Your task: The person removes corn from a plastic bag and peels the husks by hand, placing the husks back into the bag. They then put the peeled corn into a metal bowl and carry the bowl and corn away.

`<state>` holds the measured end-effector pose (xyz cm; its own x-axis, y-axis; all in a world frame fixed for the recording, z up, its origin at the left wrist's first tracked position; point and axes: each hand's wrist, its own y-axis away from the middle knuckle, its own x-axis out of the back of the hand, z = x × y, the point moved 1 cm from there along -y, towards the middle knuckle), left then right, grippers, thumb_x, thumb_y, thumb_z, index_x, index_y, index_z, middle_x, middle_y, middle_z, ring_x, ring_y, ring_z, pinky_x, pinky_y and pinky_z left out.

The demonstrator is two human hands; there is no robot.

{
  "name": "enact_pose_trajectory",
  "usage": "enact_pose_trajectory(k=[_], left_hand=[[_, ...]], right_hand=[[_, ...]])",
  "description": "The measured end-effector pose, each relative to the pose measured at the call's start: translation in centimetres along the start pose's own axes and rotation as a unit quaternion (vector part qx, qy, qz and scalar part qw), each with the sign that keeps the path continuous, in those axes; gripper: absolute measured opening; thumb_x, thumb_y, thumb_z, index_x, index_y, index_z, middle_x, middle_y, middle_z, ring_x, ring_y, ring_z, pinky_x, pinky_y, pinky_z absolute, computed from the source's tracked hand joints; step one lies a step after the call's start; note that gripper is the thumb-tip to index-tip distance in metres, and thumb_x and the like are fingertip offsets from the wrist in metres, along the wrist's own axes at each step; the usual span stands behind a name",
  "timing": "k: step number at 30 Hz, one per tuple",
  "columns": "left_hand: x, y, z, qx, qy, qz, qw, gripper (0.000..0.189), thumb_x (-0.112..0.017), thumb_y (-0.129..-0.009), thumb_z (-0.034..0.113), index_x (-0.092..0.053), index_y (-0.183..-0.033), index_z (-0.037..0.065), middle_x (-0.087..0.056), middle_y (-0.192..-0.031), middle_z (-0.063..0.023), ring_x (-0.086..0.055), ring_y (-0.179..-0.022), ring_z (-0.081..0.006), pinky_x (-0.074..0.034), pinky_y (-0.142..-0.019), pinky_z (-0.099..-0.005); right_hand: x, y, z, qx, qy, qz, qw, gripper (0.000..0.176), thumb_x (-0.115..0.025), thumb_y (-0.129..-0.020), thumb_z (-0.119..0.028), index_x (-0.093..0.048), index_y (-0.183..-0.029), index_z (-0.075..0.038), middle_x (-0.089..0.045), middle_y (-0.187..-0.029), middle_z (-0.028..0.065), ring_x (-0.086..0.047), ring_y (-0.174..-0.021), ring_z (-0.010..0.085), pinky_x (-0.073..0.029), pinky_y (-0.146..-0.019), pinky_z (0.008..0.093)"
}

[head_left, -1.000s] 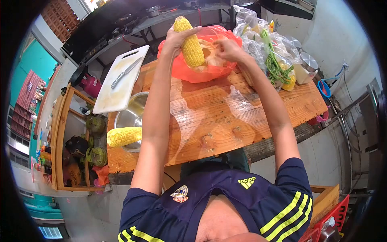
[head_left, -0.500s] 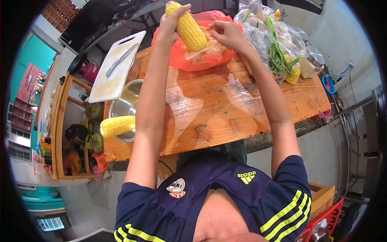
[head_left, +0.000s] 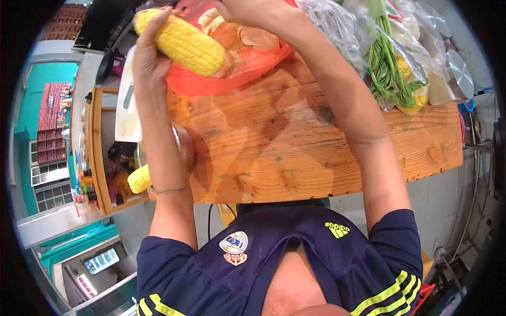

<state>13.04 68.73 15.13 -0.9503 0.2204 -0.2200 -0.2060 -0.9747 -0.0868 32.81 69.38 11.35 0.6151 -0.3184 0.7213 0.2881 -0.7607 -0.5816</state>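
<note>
My left hand (head_left: 149, 55) is closed around a peeled yellow corn cob (head_left: 185, 45), held slanting above the far left part of the wooden table (head_left: 316, 152). Just behind the cob lies an orange plastic bag (head_left: 247, 60) with pale husks inside. My right hand (head_left: 247, 10) reaches over that bag at the top edge of the view. Its fingers are cut off, so I cannot tell what they hold. A second peeled cob (head_left: 139, 179) lies at the table's left edge, partly behind my left forearm.
A white cutting board (head_left: 126, 108) lies at the far left of the table. Clear bags with long green vegetables (head_left: 391, 71) fill the far right corner. A wooden shelf (head_left: 97, 158) with bottles stands left of the table.
The view has tipped down and toward me, so hands and bag now sit at the top edge. My left hand has swung the cob left and flatter. The metal bowl is now hidden.
</note>
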Motion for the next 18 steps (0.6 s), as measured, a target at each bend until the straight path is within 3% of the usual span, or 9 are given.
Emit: enact_pose_trajectory(k=[1, 3, 6, 7, 10, 14, 18], left_hand=[[0.1, 0.3, 0.0, 0.004, 0.007, 0.050, 0.999, 0.025, -0.070, -0.084, 0.014, -0.061, -0.102, 0.001, -0.068, -0.097, -0.0111, -0.065, -0.090, -0.0193, -0.052, -0.084, -0.0321], [1.1, 1.1, -0.1, 0.007, 0.010, 0.050, 0.999, 0.023, -0.068, -0.085, 0.013, -0.061, -0.102, -0.001, -0.067, -0.097, -0.0113, -0.065, -0.091, -0.0202, -0.052, -0.084, -0.0328], [1.9, 2.4, -0.5, 0.033, 0.036, 0.056, 0.997, 0.030, -0.067, -0.085, 0.012, -0.054, -0.111, 0.003, -0.064, -0.100, -0.0116, -0.062, -0.097, -0.0228, -0.051, -0.090, -0.0375], [1.7, 2.7, -1.1, 0.004, 0.034, 0.078, 0.996, 0.029, -0.067, -0.086, 0.013, -0.054, -0.110, 0.004, -0.064, -0.100, -0.0116, -0.062, -0.097, -0.0228, -0.051, -0.089, -0.0379], [2.2, 3.4, -3.0, 0.002, 0.048, 0.107, 0.993, 0.028, -0.066, -0.087, 0.014, -0.055, -0.111, 0.004, -0.065, -0.101, -0.0117, -0.063, -0.097, -0.0229, -0.052, -0.088, -0.0385], [-0.4, 4.4, -3.5, 0.002, 0.176, 0.139, 0.974, 0.027, -0.067, -0.087, 0.011, -0.053, -0.110, 0.008, -0.066, -0.098, -0.0102, -0.065, -0.092, -0.0206, -0.055, -0.081, -0.0361], [-3.5, 3.8, -3.6, 0.032, 0.267, 0.211, 0.940, 0.021, -0.068, -0.087, 0.018, -0.059, -0.102, 0.006, -0.066, -0.093, -0.0082, -0.065, -0.085, -0.0181, -0.054, -0.079, -0.0319]], right_hand=[[-0.5, -0.6, 0.3, -0.028, -0.003, -0.023, 0.999, 0.028, -0.063, -0.078, -0.013, -0.066, -0.104, -0.004, -0.068, -0.090, 0.0189, -0.067, -0.088, 0.0333, -0.053, -0.073, 0.0464], [-3.3, 0.9, 1.0, 0.007, -0.073, 0.119, 0.990, 0.028, -0.061, -0.079, -0.013, -0.060, -0.104, 0.001, -0.066, -0.084, 0.0224, -0.067, -0.085, 0.0355, -0.052, -0.073, 0.0478], [1.3, 2.6, 0.1, -0.037, -0.133, -0.033, 0.990, 0.030, -0.057, -0.079, -0.008, -0.054, -0.108, -0.001, -0.064, -0.092, 0.0239, -0.064, -0.090, 0.0397, -0.051, -0.075, 0.0485], [2.8, 2.9, -0.2, -0.060, -0.159, -0.073, 0.983, 0.031, -0.057, -0.078, -0.007, -0.053, -0.109, -0.001, -0.064, -0.095, 0.0241, -0.063, -0.092, 0.0402, -0.051, -0.076, 0.0483], [5.5, 3.5, -1.2, -0.097, -0.147, -0.130, 0.976, 0.043, -0.060, -0.077, -0.009, -0.051, -0.118, -0.002, -0.062, -0.102, 0.0237, -0.061, -0.097, 0.0404, -0.050, -0.079, 0.0476], [2.5, 4.5, -0.5, 0.077, -0.217, -0.024, 0.973, 0.067, -0.073, -0.073, -0.025, -0.046, -0.131, -0.007, -0.063, -0.100, 0.0240, -0.061, -0.098, 0.0408, -0.050, -0.083, 0.0463], [2.2, 3.8, -3.8, -0.079, -0.249, -0.234, 0.936, 0.078, -0.079, -0.066, -0.032, -0.044, -0.132, -0.007, -0.063, -0.106, 0.0253, -0.061, -0.101, 0.0412, -0.049, -0.086, 0.0459]])
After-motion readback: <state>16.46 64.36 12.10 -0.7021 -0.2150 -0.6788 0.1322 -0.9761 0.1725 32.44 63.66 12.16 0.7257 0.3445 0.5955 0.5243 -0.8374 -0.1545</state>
